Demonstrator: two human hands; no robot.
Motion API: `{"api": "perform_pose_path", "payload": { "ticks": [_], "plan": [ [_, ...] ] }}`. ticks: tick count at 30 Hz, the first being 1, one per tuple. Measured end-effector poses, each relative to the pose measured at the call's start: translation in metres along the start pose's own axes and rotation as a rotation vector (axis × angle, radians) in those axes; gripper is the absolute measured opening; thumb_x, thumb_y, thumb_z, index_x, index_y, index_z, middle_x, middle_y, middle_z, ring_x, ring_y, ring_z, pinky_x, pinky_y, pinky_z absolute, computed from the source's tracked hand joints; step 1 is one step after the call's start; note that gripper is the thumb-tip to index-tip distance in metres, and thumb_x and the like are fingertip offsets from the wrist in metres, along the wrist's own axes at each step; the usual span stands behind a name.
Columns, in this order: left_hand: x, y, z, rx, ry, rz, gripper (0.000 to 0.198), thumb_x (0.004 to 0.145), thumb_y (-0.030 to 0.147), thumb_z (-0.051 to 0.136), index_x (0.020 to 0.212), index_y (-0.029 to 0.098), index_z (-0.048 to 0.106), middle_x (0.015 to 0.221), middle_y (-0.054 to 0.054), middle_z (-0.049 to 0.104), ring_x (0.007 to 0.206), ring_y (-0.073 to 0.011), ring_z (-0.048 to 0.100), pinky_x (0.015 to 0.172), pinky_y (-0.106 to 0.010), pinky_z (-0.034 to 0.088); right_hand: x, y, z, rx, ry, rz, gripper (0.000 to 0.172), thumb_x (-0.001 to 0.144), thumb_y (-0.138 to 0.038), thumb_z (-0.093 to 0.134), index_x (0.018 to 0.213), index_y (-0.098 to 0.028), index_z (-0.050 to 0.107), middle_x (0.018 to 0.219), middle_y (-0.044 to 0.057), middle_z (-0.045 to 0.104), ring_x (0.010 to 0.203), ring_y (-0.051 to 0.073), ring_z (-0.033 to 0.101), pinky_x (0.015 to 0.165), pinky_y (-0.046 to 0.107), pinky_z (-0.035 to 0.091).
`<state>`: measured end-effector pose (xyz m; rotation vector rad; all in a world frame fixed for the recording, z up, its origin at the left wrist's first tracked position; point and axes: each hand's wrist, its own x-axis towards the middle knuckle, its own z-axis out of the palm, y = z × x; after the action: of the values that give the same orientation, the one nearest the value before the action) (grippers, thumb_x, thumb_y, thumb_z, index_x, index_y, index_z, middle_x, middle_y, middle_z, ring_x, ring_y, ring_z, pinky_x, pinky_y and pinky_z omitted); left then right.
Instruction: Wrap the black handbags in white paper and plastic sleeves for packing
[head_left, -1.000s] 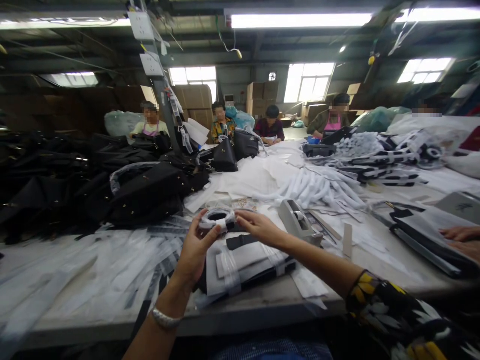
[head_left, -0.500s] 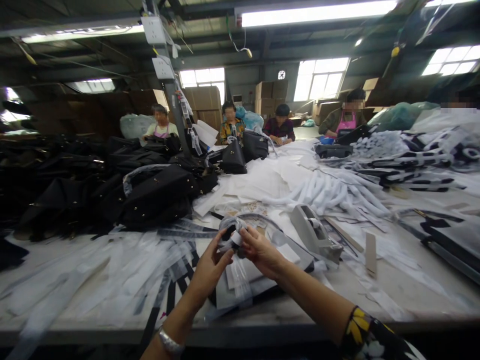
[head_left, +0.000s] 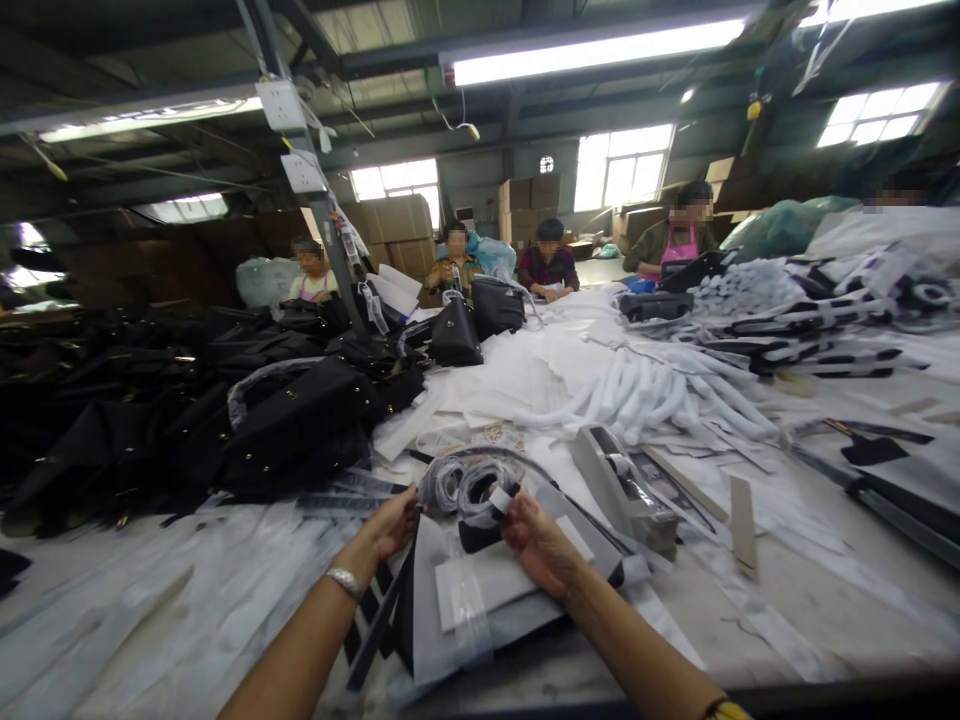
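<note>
A black bag covered with pale sheeting [head_left: 435,640] lies in front of me on the table. On its upper part rests a coiled strap [head_left: 484,483] in clear plastic, showing two loops side by side. My right hand [head_left: 536,535] pinches the right loop beside a white band. At the left end of the coil, my left hand [head_left: 394,522] has its fingers closed by the bag's edge; what they grip is hidden. A white card under clear film [head_left: 472,590] lies on the bag, between my wrists.
A tape dispenser [head_left: 626,490] stands right of the bag. Black bags [head_left: 300,420] are heaped at left, above loose plastic strips [head_left: 187,600]. White padding rolls [head_left: 645,390] and paper sheets fill the middle. Cardboard strips [head_left: 742,525] lie at right. Several people sit across the table.
My hands have moved apart and lower. The strap bundle, held up between them before, now rests on the bag as two visible loops. The camera view has shifted slightly.
</note>
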<state>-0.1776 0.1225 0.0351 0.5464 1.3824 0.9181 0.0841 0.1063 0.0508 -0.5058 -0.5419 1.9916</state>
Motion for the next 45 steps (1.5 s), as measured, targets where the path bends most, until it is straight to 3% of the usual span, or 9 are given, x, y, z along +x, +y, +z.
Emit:
{"api": "perform_pose_path", "payload": {
  "ticks": [3, 7, 11, 14, 22, 26, 32, 36, 45],
  "plan": [
    [-0.011, 0.013, 0.008, -0.085, 0.044, 0.069, 0.03, 0.096, 0.041, 0.058, 0.108, 0.014, 0.062, 0.093, -0.003, 0.065, 0.07, -0.0131, 0.062, 0.062, -0.029, 0.055, -0.007, -0.004, 0.002, -0.03, -0.084, -0.027, 0.051, 0.067, -0.021, 0.091, 0.113, -0.023, 0.071, 0.109, 0.001, 0.071, 0.083, 0.008, 0.065, 0.066, 0.012, 0.052],
    [-0.046, 0.034, 0.028, -0.162, 0.044, 0.237, 0.025, 0.095, 0.038, 0.061, 0.102, 0.014, 0.065, 0.088, -0.002, 0.067, 0.065, -0.0109, 0.06, 0.062, -0.027, 0.054, -0.018, -0.006, 0.001, -0.019, -0.12, -0.098, 0.057, 0.071, -0.03, 0.089, 0.124, -0.026, 0.066, 0.116, 0.001, 0.071, 0.092, 0.01, 0.067, 0.075, 0.015, 0.052],
    [-0.093, 0.045, 0.055, -0.145, 0.003, 0.41, 0.026, 0.082, 0.036, 0.077, 0.098, 0.016, 0.072, 0.098, -0.005, 0.072, 0.085, -0.0142, 0.066, 0.075, -0.023, 0.052, -0.038, -0.016, 0.014, -0.099, -0.078, -0.124, 0.075, 0.073, -0.039, 0.086, 0.139, -0.026, 0.053, 0.108, 0.002, 0.073, 0.09, 0.013, 0.069, 0.075, 0.02, 0.054],
    [-0.125, 0.041, 0.069, -0.075, -0.046, 0.483, 0.034, 0.077, 0.038, 0.081, 0.103, 0.017, 0.074, 0.096, -0.004, 0.073, 0.088, -0.0144, 0.065, 0.08, -0.021, 0.049, -0.058, -0.033, 0.035, -0.199, 0.035, -0.15, 0.074, 0.079, -0.042, 0.081, 0.142, -0.024, 0.047, 0.095, 0.002, 0.074, 0.081, 0.014, 0.07, 0.069, 0.022, 0.054],
    [-0.182, 0.035, 0.067, 0.251, -0.122, 0.543, 0.044, 0.082, 0.038, 0.076, 0.123, 0.025, 0.069, 0.126, -0.006, 0.069, 0.121, -0.026, 0.058, 0.106, -0.034, 0.04, -0.099, -0.046, 0.069, -0.194, 0.063, -0.222, 0.062, 0.078, -0.041, 0.081, 0.129, -0.022, 0.053, 0.11, 0.008, 0.073, 0.101, 0.023, 0.07, 0.08, 0.032, 0.056],
    [-0.197, 0.056, 0.082, 0.224, -0.187, 0.552, 0.048, 0.083, 0.052, 0.067, 0.121, 0.022, 0.071, 0.125, -0.01, 0.069, 0.122, -0.034, 0.058, 0.104, -0.042, 0.044, -0.104, -0.039, 0.083, -0.192, 0.025, -0.298, 0.061, 0.078, -0.034, 0.083, 0.129, -0.025, 0.051, 0.111, 0.006, 0.073, 0.104, 0.023, 0.069, 0.086, 0.035, 0.056],
    [-0.207, 0.094, 0.113, 0.576, -0.185, 0.744, 0.04, 0.072, 0.049, 0.08, 0.098, 0.019, 0.079, 0.095, -0.008, 0.077, 0.097, -0.0297, 0.068, 0.089, -0.034, 0.052, -0.108, -0.028, 0.101, -0.213, 0.028, -0.418, 0.066, 0.081, -0.029, 0.079, 0.137, -0.028, 0.044, 0.125, 0.005, 0.068, 0.122, 0.024, 0.061, 0.106, 0.043, 0.048],
    [-0.206, 0.1, 0.113, 0.558, -0.299, 0.691, 0.038, 0.07, 0.043, 0.083, 0.097, 0.018, 0.079, 0.091, -0.008, 0.077, 0.084, -0.0256, 0.07, 0.077, -0.03, 0.054, -0.119, -0.019, 0.106, -0.205, 0.042, -0.415, 0.071, 0.082, -0.029, 0.079, 0.142, -0.029, 0.041, 0.132, 0.006, 0.064, 0.129, 0.025, 0.056, 0.112, 0.046, 0.043],
    [-0.208, 0.108, 0.109, 0.654, -0.293, 0.659, 0.037, 0.069, 0.043, 0.084, 0.093, 0.017, 0.076, 0.088, -0.006, 0.075, 0.083, -0.0252, 0.069, 0.073, -0.029, 0.052, -0.139, -0.017, 0.12, -0.25, -0.017, -0.441, 0.072, 0.083, -0.029, 0.077, 0.146, -0.03, 0.043, 0.14, 0.006, 0.059, 0.132, 0.025, 0.054, 0.117, 0.048, 0.037]
  ]
}}
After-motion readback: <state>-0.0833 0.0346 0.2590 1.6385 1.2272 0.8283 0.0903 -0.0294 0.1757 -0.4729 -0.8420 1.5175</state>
